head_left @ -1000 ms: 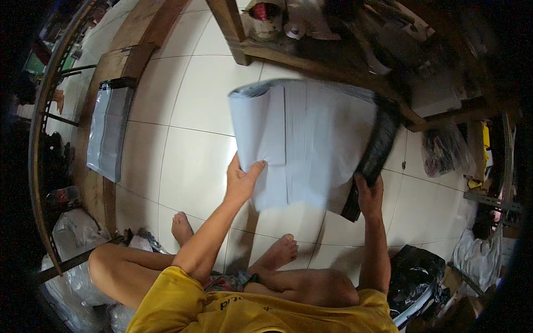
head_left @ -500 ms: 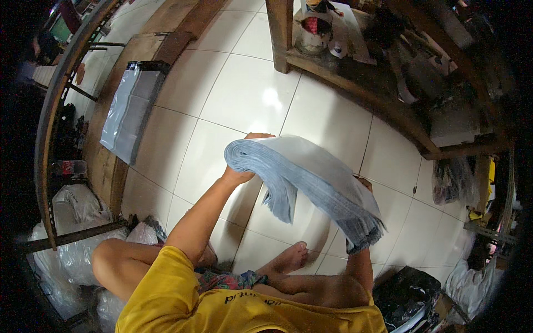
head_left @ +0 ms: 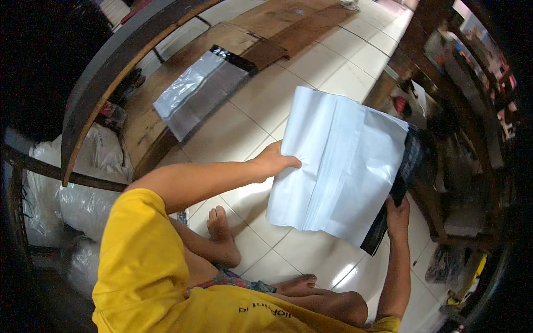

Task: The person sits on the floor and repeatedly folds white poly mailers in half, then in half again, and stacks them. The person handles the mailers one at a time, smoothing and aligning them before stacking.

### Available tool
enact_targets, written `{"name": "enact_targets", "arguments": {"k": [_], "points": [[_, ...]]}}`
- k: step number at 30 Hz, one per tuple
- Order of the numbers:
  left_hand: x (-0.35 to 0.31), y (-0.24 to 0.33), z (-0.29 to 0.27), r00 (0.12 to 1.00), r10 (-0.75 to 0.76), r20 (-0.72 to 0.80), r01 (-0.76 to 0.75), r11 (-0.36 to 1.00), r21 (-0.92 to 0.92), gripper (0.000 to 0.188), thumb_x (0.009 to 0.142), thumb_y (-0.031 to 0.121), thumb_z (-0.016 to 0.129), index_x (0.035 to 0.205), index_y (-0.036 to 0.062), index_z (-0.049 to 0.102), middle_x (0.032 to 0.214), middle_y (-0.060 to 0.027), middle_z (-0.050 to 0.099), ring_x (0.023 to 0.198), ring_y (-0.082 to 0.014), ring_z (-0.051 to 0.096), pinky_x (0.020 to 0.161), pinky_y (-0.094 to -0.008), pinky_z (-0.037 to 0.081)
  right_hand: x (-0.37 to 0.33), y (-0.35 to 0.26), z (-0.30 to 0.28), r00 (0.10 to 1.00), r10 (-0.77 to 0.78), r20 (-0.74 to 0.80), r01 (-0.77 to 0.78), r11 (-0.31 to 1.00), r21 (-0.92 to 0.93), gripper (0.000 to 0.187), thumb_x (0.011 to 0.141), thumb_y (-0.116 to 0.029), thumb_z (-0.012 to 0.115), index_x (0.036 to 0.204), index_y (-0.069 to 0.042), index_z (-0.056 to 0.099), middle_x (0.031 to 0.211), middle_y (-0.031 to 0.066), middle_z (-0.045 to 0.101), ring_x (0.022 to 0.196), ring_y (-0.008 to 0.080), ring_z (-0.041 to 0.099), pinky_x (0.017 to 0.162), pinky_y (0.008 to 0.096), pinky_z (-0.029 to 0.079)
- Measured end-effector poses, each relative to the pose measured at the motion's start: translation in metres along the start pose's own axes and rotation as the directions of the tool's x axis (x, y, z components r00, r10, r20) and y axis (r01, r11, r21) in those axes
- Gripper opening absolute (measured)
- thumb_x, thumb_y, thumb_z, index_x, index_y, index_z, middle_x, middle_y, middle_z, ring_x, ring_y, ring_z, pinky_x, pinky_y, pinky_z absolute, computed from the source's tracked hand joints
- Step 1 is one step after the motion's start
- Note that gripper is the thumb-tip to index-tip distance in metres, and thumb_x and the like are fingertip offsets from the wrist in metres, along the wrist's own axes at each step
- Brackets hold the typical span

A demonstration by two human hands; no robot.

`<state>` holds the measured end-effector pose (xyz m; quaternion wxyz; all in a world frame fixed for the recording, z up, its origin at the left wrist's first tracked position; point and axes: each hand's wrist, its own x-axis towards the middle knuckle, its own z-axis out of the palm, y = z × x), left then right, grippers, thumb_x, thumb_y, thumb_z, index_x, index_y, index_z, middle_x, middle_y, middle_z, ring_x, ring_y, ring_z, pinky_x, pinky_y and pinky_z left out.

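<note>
A thick stack of white plastic mailing bags (head_left: 344,161) hangs in the air before me, folded over at its left part, with a black strip along its right edge. My left hand (head_left: 276,161) grips the folded left side, thumb on top and fingers hidden beneath. By the black strip, my right hand (head_left: 398,215) is closed on the stack's lower right edge. A second stack of mailing bags (head_left: 200,91), also with a black end, lies on the wooden bench to the left.
A long wooden bench (head_left: 227,38) runs along the left and far side. Clear plastic sacks (head_left: 91,205) fill the lower left behind a dark curved rail (head_left: 105,91). Dark wooden shelving (head_left: 472,161) with cluttered items stands on the right. White tiles (head_left: 252,119) cover the floor.
The stack has turned from nearly edge-on to showing its broad white face and black strip. Both hands keep hold of it. My view has swung, and the bench now appears farther right.
</note>
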<state>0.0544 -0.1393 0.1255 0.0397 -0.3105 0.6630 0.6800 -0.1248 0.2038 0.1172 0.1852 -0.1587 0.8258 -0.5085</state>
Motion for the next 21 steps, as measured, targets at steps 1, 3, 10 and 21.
{"name": "enact_targets", "arguments": {"k": [1,3,10,21], "points": [[-0.006,0.003,-0.019,0.999,-0.045,-0.014,0.045,0.998,-0.035,0.054,0.079,0.013,0.074,0.127,-0.0046,0.057,0.116,-0.0163,0.066,0.106,-0.0242,0.064,0.096,-0.0362,0.049,0.016,-0.020,0.015,0.998,-0.046,0.044,0.048,0.997,-0.064,0.027,0.097,-0.013,0.062,0.120,0.002,0.061,0.105,0.0095,0.068,0.092,0.0198,0.063,0.087,0.0347,0.049],[-0.017,-0.002,-0.062,0.994,-0.078,-0.073,0.070,0.991,-0.111,0.053,0.081,0.013,0.074,0.128,-0.0043,0.057,0.117,-0.0167,0.066,0.108,-0.0244,0.063,0.096,-0.0368,0.048,0.049,-0.059,0.050,0.982,-0.128,0.141,0.153,0.971,-0.183,0.027,0.096,-0.013,0.062,0.119,0.001,0.061,0.103,0.0084,0.068,0.090,0.0182,0.063,0.085,0.0335,0.050],[-0.028,-0.065,-0.214,0.962,-0.212,-0.173,0.107,0.873,-0.476,0.041,0.080,0.026,0.076,0.113,0.0030,0.067,0.112,-0.0092,0.068,0.105,-0.0240,0.063,0.095,-0.0372,0.047,0.159,-0.205,0.223,0.844,-0.009,0.536,0.110,0.981,-0.158,0.024,0.094,-0.007,0.061,0.116,0.002,0.063,0.094,0.0053,0.070,0.078,0.0128,0.062,0.074,0.0299,0.052],[-0.054,-0.086,-0.375,0.842,0.176,-0.511,-0.067,0.972,0.224,0.057,0.081,0.018,0.076,0.135,0.0157,0.056,0.137,-0.0155,0.057,0.115,-0.0282,0.061,0.106,-0.0444,0.043,0.304,-0.306,0.463,0.526,-0.161,0.835,0.550,0.813,-0.190,0.042,0.090,-0.031,0.066,0.125,-0.006,0.067,0.106,0.0122,0.070,0.101,0.0207,0.064,0.099,0.0378,0.045]]}}
